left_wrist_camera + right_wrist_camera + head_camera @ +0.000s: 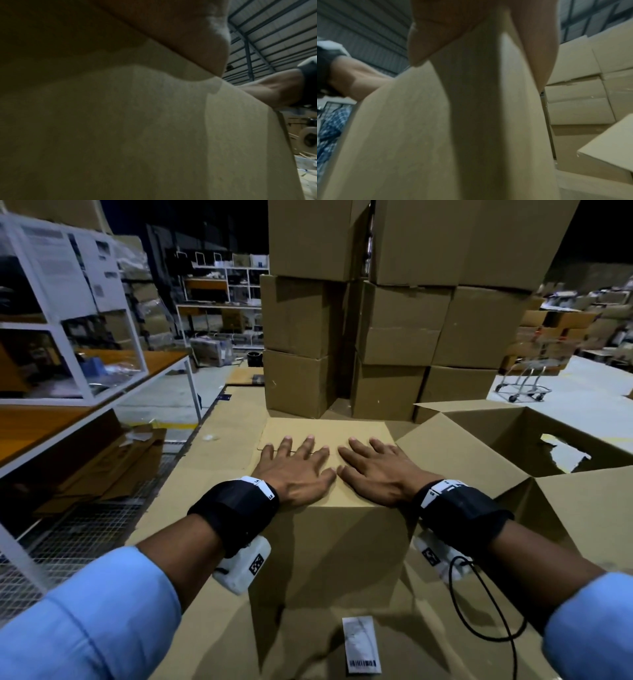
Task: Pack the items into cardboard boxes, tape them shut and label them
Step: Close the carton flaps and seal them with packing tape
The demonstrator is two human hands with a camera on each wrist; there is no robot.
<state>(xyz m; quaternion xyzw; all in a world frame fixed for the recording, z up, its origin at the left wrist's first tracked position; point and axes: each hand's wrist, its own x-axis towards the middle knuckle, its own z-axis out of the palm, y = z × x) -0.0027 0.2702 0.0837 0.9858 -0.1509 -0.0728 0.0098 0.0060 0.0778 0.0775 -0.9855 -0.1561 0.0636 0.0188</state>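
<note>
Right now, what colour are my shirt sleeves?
Light blue sleeves, clearest in the head view.

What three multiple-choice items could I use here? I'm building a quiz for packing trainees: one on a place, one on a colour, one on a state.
1. Where does the barcode label lie?
A. on the closed box's top
B. on cardboard in front of the closed box
C. in the open box

2. The sleeves are:
A. light blue
B. red
C. black

3. The closed box is:
A. flaps up
B. flaps down under both hands
C. crushed

Answers: B, the label lies nearest the camera; A, both cuffs show blue; B, the left hand and right hand press flat.
</note>
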